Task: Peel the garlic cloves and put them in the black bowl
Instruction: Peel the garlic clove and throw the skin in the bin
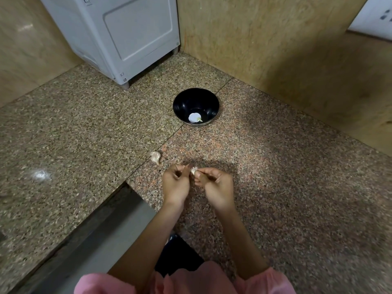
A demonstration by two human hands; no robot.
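Right hand [216,185] has a garlic clove [193,171] pinched between thumb and fingertip, with the rest of the fingers curled in underneath. Left hand [176,181] is right up against it from the other side, fingers curled too, one tip meeting the clove. Honestly it's too blurry there to tell if that hand has actually got hold of the skin or is only touching it. Both hands are held a bit above the speckled granite surface [275,166], close in front of the person, and the clove sits right between them.

The black bowl [184,102] is further out on the granite, well apart from the hands and pretty much straight ahead of them. There's one peeled clove [194,117] in the bottom of it, pale white with a little green bit on one end. A second clove [156,157], skin still on by the look of it, lies on the granite just up and to the left of the left hand, between the hands and the bowl.

Behind the bowl to the left there's a white appliance [127,35] standing on little feet, and a tan wall [265,39] runs along the back right. Pink sleeves [212,279] show at the very bottom.
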